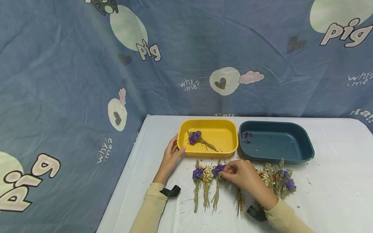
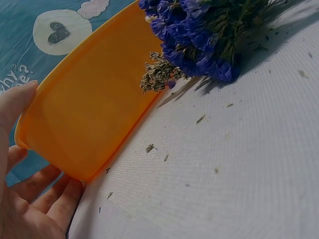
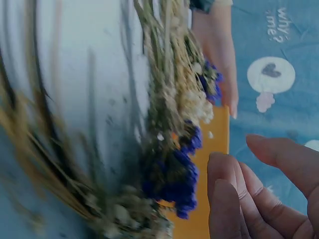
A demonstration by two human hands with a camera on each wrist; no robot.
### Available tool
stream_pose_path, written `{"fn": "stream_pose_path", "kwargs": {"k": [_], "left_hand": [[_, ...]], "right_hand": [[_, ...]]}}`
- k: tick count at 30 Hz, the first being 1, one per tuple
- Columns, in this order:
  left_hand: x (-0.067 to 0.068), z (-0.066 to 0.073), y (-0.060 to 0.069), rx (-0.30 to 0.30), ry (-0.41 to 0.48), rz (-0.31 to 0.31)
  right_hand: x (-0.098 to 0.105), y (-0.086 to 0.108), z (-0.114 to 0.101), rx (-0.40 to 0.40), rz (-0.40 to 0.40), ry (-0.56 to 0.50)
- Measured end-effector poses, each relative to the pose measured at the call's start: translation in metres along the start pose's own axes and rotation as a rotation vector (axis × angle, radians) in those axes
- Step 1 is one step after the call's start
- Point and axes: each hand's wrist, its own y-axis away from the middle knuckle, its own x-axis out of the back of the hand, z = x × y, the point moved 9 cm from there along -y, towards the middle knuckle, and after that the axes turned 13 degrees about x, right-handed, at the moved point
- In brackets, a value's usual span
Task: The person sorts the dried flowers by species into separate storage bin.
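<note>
My left hand (image 1: 170,158) holds the left end of a yellow tray (image 1: 211,155), its thumb at the rim and fingers against the outer wall. A bunch of dried purple flowers (image 1: 194,137) lies inside the tray. My right hand (image 1: 243,173) is over the row of dried bunches, close to a purple bunch (image 1: 218,171). In the right wrist view its fingers (image 3: 222,172) are loosely bent, with nothing visible between them. Left of that bunch lie a cream bunch (image 1: 208,176) and another purple bunch (image 1: 197,174). Stems (image 1: 239,204) show below the right hand, their heads hidden.
A dark blue tray (image 1: 309,150) with a few purple petals stands right of the yellow one. More dried bunches (image 1: 279,181) lie right of the right hand. Plant crumbs are scattered on the white tabletop (image 1: 335,194). A printed blue cloth (image 1: 186,48) hangs behind.
</note>
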Motion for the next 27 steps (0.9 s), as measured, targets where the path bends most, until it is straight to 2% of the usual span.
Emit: {"fn": "stream_pose_path", "kwargs": {"k": [7, 12, 21, 27], "left_hand": [[-0.001, 0.002, 0.001, 0.001, -0.004, 0.0], [0.0, 0.003, 0.002, 0.007, -0.012, 0.01], [0.0, 0.002, 0.002, 0.007, -0.002, 0.011], [-0.001, 0.001, 0.001, 0.023, 0.01, -0.001]], "right_hand": [[-0.019, 0.015, 0.001, 0.012, -0.042, 0.019], [-0.031, 0.023, 0.004, -0.009, -0.069, -0.011], [-0.047, 0.027, 0.006, -0.025, -0.066, 0.023], [-0.053, 0.026, 0.007, -0.017, -0.076, -0.061]]}}
